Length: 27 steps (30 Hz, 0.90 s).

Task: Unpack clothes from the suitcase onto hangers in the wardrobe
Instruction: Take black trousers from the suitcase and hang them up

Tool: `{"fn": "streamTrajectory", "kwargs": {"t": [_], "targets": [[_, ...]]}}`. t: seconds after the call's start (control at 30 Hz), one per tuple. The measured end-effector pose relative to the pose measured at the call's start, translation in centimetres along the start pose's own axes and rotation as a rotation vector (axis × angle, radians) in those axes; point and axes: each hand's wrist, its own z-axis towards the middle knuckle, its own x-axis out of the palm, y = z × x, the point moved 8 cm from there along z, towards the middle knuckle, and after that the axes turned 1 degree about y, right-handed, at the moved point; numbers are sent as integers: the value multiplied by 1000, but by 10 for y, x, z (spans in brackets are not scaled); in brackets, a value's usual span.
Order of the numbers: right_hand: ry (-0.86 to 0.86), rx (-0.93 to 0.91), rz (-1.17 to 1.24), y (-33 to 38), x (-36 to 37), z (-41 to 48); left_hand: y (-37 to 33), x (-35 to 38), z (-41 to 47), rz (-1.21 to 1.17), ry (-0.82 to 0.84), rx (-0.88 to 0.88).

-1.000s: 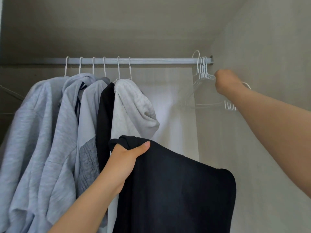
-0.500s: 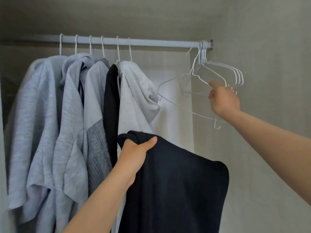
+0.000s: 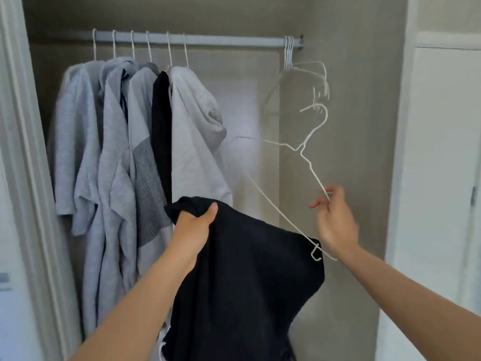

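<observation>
My left hand (image 3: 194, 226) grips a black garment (image 3: 244, 282) by its upper edge, and the cloth hangs down in front of the wardrobe. My right hand (image 3: 334, 220) pinches one arm of a white wire hanger (image 3: 309, 168), held tilted in the air below the rail (image 3: 221, 40), off it. The hanger's lower end lies against the black garment's right corner. Several empty white hangers (image 3: 299, 71) remain bunched at the rail's right end.
Several grey tops (image 3: 112, 157) and one black top (image 3: 161, 131) hang on hangers along the rail's left half. The wardrobe side wall (image 3: 364, 126) stands on the right, a white door frame (image 3: 31, 178) on the left, a white door (image 3: 442, 165) far right.
My right hand has lifted one hanger off the rail and brought it down toward the black garment. The view has pulled back from the wardrobe. My left hand keeps its hold.
</observation>
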Motion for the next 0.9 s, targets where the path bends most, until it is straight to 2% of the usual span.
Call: {"fn": "streamTrajectory", "kwargs": {"t": [0.1, 0.17, 0.33, 0.47, 0.57, 0.67, 0.73, 0.8, 0.87, 0.9], "targets": [[255, 222, 198, -40, 5, -36, 18, 3, -44, 9, -46, -21], [380, 306, 289, -52, -2, -66, 33, 4, -76, 20, -85, -58], [488, 283, 207, -70, -39, -138, 73, -9, -147, 133, -134, -200], [561, 215, 86, -88, -59, -184, 92, -16, -185, 53, -141, -287], [604, 148, 219, -103, -69, -215, 105, -23, -206, -17, -129, -338], [741, 159, 349, -108, -78, -247, 118, -28, -223, -50, -85, -366], [847, 248, 332, -114, -78, -273, 128, -28, -236, -43, -56, -381], [956, 441, 353, -120, -76, -308, 135, -31, -250, 2, -9, -380], [931, 603, 298, -127, -79, -335, 142, -34, -265, 92, 65, -392], [883, 608, 205, -134, -81, -345, 147, -36, -273, 127, 102, -412]]}}
